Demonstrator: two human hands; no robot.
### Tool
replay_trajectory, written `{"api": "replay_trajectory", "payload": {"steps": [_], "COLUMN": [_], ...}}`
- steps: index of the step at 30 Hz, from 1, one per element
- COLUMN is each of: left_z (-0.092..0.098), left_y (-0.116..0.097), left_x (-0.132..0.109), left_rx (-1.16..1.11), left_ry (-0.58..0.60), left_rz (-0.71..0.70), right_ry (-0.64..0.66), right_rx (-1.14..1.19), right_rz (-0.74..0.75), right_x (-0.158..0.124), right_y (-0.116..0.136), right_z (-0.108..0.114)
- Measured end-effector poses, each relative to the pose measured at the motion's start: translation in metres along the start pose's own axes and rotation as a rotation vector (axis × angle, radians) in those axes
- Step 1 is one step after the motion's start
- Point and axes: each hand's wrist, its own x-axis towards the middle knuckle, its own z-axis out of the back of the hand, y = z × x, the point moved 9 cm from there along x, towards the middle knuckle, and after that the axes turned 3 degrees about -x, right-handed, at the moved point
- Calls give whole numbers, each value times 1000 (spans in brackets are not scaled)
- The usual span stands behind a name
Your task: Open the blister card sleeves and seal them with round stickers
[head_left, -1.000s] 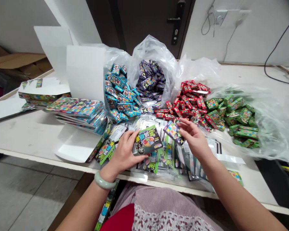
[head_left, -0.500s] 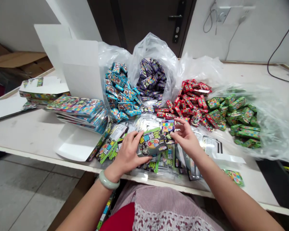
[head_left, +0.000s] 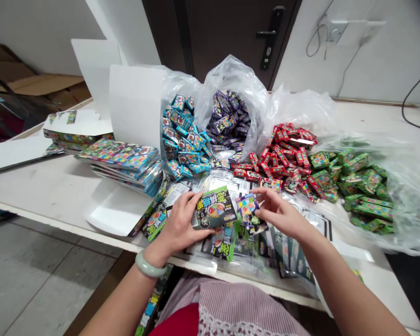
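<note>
My left hand [head_left: 185, 224] is closed on a black-and-green candy packet [head_left: 215, 210], fingers along its upper edge and thumb underneath. Just to the right, my right hand [head_left: 278, 212] pinches a small purple candy packet [head_left: 250, 212] between thumb and fingers, tilted, with a narrow gap to the black-and-green one. Below both hands, more black-and-green packets [head_left: 222, 242] lie on clear plastic sleeves at the table's front edge. Behind them are small red candy boxes [head_left: 280, 156], and purple boxes [head_left: 227, 119] inside an upright clear bag [head_left: 261, 123].
Blue candy boxes [head_left: 185, 140] sit in a bag at the left, green ones [head_left: 366, 182] in a bag at the right. A stack of printed cards [head_left: 122, 161] stands near an open white carton [head_left: 136, 102]. The table's front edge [head_left: 66, 224] runs close to my body.
The purple packet in my right hand has tilted and dropped slightly, and now stands apart from the black-and-green packet. My left hand keeps its hold. The whole view has shifted somewhat.
</note>
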Motion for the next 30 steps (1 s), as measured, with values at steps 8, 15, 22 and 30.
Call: {"api": "replay_trajectory", "payload": {"steps": [8,15,22,30], "left_z": [5,-3,-10,-9], "left_y": [2,-3,-11,-11], "left_x": [2,2,2,7], "left_rx": [37,-52,-96,-68], "left_ry": [64,61,87,26], "left_rz": [-103,-51,-55,30], "right_ry": [21,-120,-100,-324], "right_rx": [58,11,-32,-296], "right_rz": [-27,43,37,273], "right_x": [6,11,12,10], "right_y": [2,7,7,18], "right_z": [1,0,-7,-18]}}
